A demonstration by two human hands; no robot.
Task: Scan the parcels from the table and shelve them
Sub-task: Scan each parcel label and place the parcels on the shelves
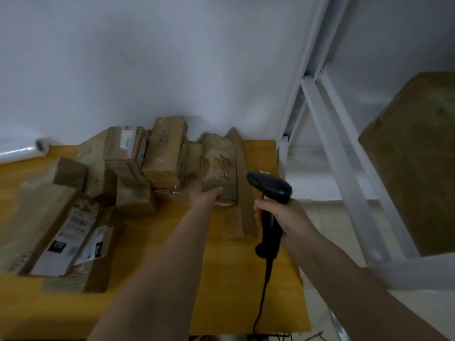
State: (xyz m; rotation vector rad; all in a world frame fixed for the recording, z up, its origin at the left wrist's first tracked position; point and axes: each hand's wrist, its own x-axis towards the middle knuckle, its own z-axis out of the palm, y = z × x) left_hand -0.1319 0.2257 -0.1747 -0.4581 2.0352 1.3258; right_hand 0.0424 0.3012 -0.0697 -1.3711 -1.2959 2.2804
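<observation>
Left hand (209, 193), centre of frame: reaches to the near end of a taped brown parcel (219, 168) with handwriting on top; fingers curl under its edge, mostly hidden, so how tight the hold is I cannot tell. Right hand (278, 215), right of centre: fingers wrapped closed round the handle of a black barcode scanner (269, 193), head aimed toward the parcel, cord hanging down. The parcel lies on the yellow table (221, 291) among other cardboard parcels (128, 163). White wall (147, 57) behind; white metal shelving (344, 156) at right, holding a brown box (418, 156).
</observation>
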